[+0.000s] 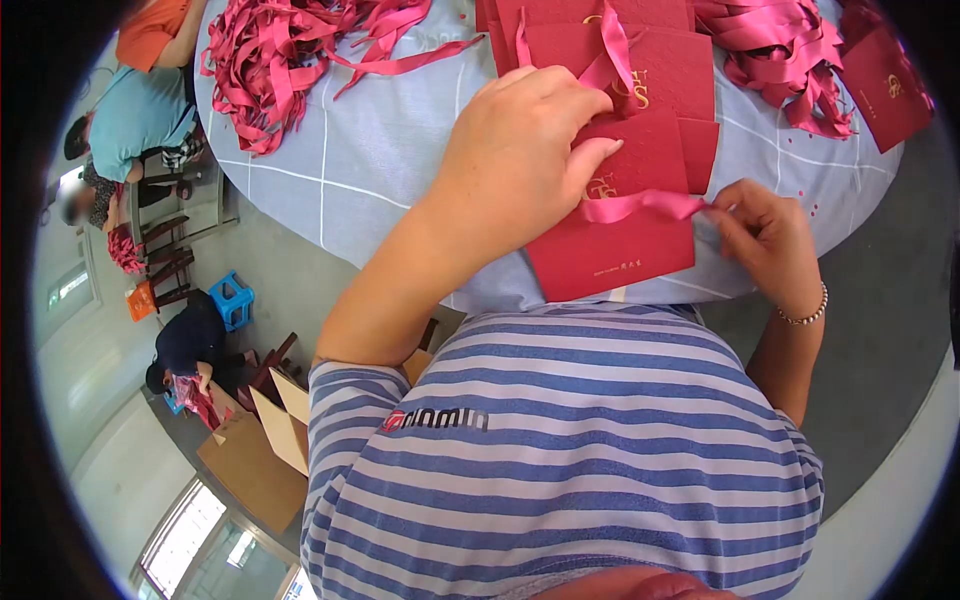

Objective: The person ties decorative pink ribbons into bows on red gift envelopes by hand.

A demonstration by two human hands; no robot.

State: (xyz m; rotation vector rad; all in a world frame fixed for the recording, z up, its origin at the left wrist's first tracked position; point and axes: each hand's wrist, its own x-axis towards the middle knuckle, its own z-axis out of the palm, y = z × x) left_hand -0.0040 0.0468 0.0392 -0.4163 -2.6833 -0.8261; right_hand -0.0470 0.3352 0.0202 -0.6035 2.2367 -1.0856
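Heaps of loose red ribbons (268, 62) lie far left on my pale blue checked tablecloth (380, 150), with another ribbon heap (790, 55) far right beside a separate red card (885, 85). Off to the left, people work: one in a teal shirt (130, 115), another crouched by a blue stool (232, 298). Flat cardboard boxes (262, 440) lie on the floor nearby.

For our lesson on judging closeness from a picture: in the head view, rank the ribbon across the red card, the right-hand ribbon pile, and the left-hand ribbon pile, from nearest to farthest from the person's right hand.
1. Ribbon across the red card: pinched by the right hand.
2. Right-hand ribbon pile: on the table's far side, above that hand.
3. Left-hand ribbon pile: across the table, far left.
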